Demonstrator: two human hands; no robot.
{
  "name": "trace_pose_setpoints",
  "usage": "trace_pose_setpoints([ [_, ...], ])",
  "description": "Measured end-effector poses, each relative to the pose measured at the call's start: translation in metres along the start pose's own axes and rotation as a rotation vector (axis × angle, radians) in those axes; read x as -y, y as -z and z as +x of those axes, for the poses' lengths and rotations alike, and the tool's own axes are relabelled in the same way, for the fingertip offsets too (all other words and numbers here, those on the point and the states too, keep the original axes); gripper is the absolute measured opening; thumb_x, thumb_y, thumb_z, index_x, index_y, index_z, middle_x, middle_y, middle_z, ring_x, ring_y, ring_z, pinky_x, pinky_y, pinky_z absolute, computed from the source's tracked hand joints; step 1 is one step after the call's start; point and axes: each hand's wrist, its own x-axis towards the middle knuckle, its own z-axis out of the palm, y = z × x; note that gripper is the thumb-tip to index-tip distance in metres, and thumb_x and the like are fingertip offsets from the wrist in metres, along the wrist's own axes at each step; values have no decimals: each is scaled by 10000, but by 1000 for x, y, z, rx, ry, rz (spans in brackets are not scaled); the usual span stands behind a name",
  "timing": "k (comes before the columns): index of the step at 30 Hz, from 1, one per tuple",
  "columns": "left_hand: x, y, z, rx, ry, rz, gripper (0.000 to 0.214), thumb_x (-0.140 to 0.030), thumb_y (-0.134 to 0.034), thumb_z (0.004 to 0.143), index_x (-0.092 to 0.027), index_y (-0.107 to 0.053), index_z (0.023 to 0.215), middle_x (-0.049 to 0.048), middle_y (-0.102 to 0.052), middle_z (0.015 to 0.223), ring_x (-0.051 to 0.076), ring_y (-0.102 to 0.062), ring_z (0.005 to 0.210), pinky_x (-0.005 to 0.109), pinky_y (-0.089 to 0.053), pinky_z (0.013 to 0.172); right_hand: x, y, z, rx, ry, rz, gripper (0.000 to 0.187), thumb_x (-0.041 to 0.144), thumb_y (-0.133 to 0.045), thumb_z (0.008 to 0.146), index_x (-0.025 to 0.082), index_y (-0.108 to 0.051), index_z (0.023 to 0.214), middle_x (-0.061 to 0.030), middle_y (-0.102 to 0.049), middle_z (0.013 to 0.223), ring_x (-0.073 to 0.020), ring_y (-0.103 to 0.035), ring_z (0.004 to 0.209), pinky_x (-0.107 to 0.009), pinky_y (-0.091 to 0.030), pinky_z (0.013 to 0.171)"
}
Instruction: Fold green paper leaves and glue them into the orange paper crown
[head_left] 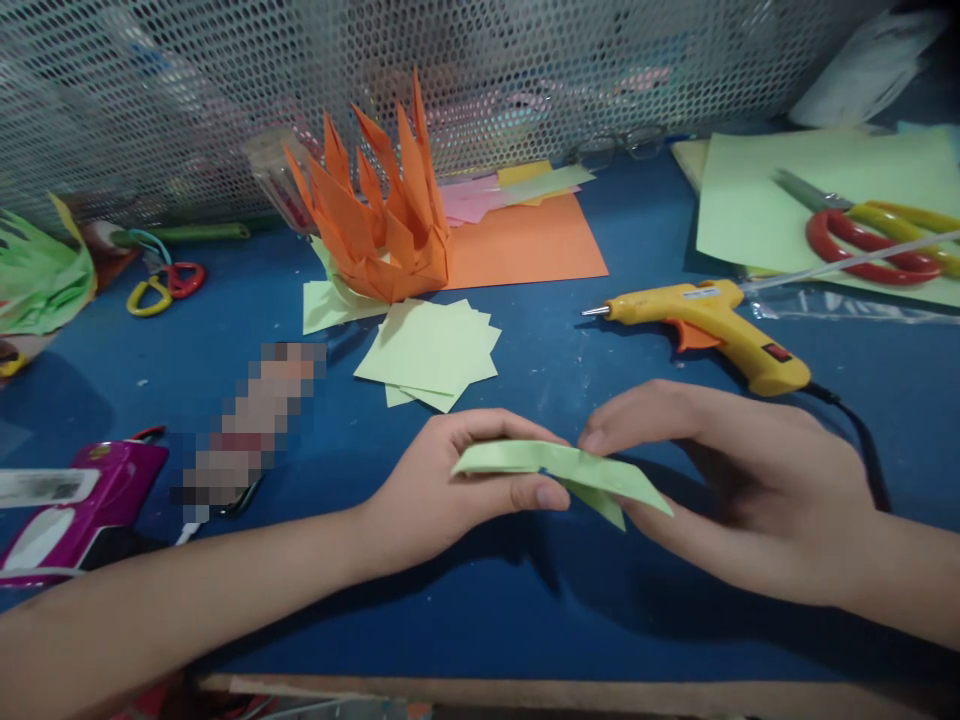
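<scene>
My left hand [450, 480] and my right hand [735, 480] both pinch a folded piece of light green paper [570, 470] just above the blue table [525, 610], near its front edge. The left thumb and fingers close on the paper's left end. The right hand's fingers close on its right end, and a pointed flap hangs below. A stack of light green paper squares [431, 352] lies beyond my left hand. Behind the stack stands an orange folded-paper crown with tall spikes [382, 210].
A yellow glue gun [712, 320] lies right of centre, its cable running past my right wrist. Scissors with red and yellow handles [874, 235] rest on green sheets at the right. An orange sheet [525, 245], a magenta device [82, 505] at left, and a mesh wall behind.
</scene>
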Motion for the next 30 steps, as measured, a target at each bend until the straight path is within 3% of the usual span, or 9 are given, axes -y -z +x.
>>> trace_pose_setpoints([
  [8,10,-1,-5,-41,-220,-10,475,-19,-825,649,-250,-685,1039,-40,-674,942,83,-663,883,154,-546,820,-6,-3,-2,-53,-255,85,207,135,-583,789,310,-618,893,85,-696,849,-78,-663,773,-157,-532,689],
  [12,13,0,-7,-118,-381,87,427,2,-814,652,-255,-717,979,-38,-683,963,91,-658,918,149,-547,843,-6,0,1,-107,-344,83,146,158,-588,774,288,-650,794,66,-697,764,-89,-646,683,-157,-513,566],
  [15,13,1,-8,-153,-411,160,332,-41,-809,694,-248,-739,943,-31,-727,932,95,-689,864,150,-569,795,-7,3,3,-116,-399,72,100,186,-607,765,267,-666,767,38,-694,734,-113,-634,648,-192,-517,540],
  [20,10,3,-10,-133,-532,351,191,-56,-752,773,-202,-765,895,29,-786,921,134,-734,871,205,-581,847,-8,5,3,-95,-412,67,64,211,-611,777,243,-664,761,18,-692,735,-127,-634,654,-221,-528,566],
  [25,6,3,-11,12,-711,466,174,-93,-781,754,-127,-757,922,108,-786,901,172,-744,861,234,-602,826,-6,4,2,-62,-329,55,120,160,-607,773,271,-651,781,27,-694,734,-137,-638,645,-244,-524,550],
  [30,4,3,-10,50,-738,514,146,-59,-743,780,-96,-754,920,132,-780,877,178,-746,833,227,-603,800,-5,5,3,-57,-336,70,127,156,-603,777,273,-656,778,39,-695,721,-121,-637,628,-223,-511,520],
])
